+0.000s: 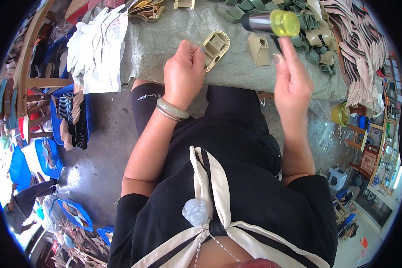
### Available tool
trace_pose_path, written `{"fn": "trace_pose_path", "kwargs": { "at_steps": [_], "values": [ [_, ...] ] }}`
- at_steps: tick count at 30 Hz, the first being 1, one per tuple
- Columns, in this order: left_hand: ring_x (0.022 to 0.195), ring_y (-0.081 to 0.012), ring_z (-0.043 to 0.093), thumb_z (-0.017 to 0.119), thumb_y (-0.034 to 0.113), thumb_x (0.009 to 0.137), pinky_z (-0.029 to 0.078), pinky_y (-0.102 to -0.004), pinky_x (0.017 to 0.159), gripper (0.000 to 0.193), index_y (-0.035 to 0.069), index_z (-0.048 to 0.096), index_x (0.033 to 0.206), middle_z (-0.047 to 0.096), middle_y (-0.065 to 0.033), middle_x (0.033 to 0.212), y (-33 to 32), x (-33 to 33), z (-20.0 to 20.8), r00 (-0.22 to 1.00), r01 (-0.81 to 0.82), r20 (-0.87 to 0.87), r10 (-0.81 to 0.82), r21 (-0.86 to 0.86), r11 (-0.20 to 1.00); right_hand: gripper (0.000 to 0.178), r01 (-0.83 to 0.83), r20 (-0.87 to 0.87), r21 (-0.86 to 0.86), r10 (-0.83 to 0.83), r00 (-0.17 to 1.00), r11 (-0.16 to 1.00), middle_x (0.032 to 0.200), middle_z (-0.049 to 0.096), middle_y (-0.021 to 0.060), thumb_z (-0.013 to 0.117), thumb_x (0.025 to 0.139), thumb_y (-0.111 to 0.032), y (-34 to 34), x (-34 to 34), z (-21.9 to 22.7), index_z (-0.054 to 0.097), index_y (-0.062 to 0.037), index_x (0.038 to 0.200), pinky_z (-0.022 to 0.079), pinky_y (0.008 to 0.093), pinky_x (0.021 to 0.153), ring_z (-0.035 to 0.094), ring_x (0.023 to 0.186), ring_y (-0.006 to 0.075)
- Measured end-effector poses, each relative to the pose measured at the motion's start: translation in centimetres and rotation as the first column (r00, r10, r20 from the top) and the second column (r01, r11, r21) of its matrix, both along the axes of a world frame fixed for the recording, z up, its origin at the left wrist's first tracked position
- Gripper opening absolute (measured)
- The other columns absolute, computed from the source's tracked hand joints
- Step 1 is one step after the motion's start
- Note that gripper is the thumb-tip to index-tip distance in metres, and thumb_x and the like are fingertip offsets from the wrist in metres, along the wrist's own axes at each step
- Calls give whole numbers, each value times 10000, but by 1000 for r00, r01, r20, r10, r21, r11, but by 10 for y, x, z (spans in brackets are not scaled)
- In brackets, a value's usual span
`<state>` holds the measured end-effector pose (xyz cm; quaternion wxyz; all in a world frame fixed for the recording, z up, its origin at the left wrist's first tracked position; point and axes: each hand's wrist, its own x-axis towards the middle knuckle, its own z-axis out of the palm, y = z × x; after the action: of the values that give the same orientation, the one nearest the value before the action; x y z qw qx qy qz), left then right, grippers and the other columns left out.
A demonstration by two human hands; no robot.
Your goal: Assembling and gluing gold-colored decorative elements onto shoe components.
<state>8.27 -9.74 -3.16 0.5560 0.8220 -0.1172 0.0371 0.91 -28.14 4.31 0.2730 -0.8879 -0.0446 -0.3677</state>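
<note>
My left hand [184, 71] pinches a hollow beige shoe heel [219, 44], its open side facing up and its rim ridged. Something thin shows near the fingertips, too small to name. My right hand [292, 78] grips a mallet [263, 22] by its handle, which is mostly hidden. The mallet's head is dark with a clear yellow face [285, 23] and hangs above the bench, apart from the held heel. Under it a second beige heel [258, 50] rests on the woven sheet [161, 58] covering the bench.
Green and beige heels [310, 38] pile up at the far right, beside stacked pale insoles [362, 49]. White paper sheets [98, 49] lie at the left. Blue bins [49, 156] stand on the floor at left, a yellow bucket [340, 114] at right. Another person [24, 205] is at lower left.
</note>
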Motion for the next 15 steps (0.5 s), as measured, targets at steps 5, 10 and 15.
{"fn": "trace_pose_path", "kwargs": {
  "at_steps": [5, 10, 15],
  "values": [
    [604, -367, 606, 575, 155, 889, 463, -425, 540, 141, 40, 515, 834, 590, -167, 622, -4, 3, 0, 999, -18, 45, 14, 91, 996, 365, -69, -357, -63, 42, 933, 996, 776, 620, 111, 595, 861, -69, -6, 2, -38, 609, -184, 1207, 489, 381, 585, 616, 649, 270],
    [607, -371, 605, 572, 155, 890, 465, -423, 544, 136, 39, 520, 843, 594, -164, 628, 0, -1, 2, 1000, -13, 0, 13, 72, 997, 410, -14, -126, 34, 18, 992, 999, 1016, 668, 152, 607, 849, -34, -2, -4, -9, 597, -154, 1241, 518, 321, 749, 665, 855, 297],
    [633, -382, 608, 564, 158, 894, 466, -427, 557, 137, 30, 531, 861, 606, -185, 663, -1, 2, 3, 1000, -18, 17, 17, 96, 995, 392, -25, -480, -63, -9, 877, 998, 934, 668, 106, 553, 915, -66, 1, 2, -51, 544, -137, 1301, 506, 322, 685, 655, 774, 167]
  ]
}}
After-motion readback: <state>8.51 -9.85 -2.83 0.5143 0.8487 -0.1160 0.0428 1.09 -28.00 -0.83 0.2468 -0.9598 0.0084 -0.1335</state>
